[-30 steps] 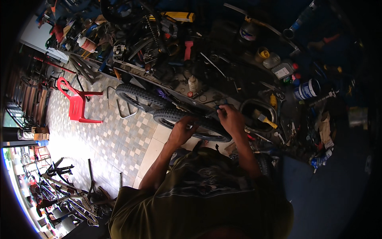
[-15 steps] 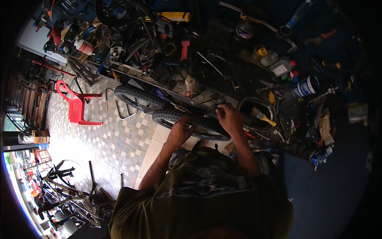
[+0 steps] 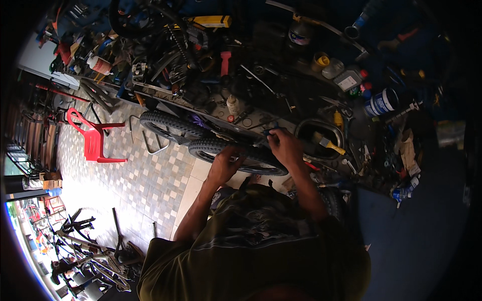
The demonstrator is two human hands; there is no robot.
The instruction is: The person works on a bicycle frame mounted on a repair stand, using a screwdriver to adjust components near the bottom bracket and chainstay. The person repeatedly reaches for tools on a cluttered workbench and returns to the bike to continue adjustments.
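A bicycle wheel with a black knobby tyre (image 3: 203,144) lies in front of me below the workbench edge. My left hand (image 3: 226,163) is at the near side of this wheel with its fingers curled in; whatever lies between them is too dark to make out. To the right and a little farther off, my right hand (image 3: 286,147) is closed, thumb against fingers, at the wheel's far side. A small dark blue thing (image 3: 271,131) shows at its fingertips, its kind unclear. Behind the first wheel a second knobby tyre (image 3: 163,123) reaches out to the left.
Tools and parts crowd the workbench: a white bottle (image 3: 232,105), a dark basin (image 3: 306,131), a yellow-handled brush (image 3: 331,146), a grey jug (image 3: 348,80) and a blue-and-white tub (image 3: 380,103). A red plastic chair (image 3: 94,138) stands on the tiled floor, left. Bicycle frames (image 3: 93,256) lie lower left.
The whole view has shifted slightly, so the bench and chair sit a little farther left. Both hands keep nearly the same place at the wheel, with the right hand's fingers still closed.
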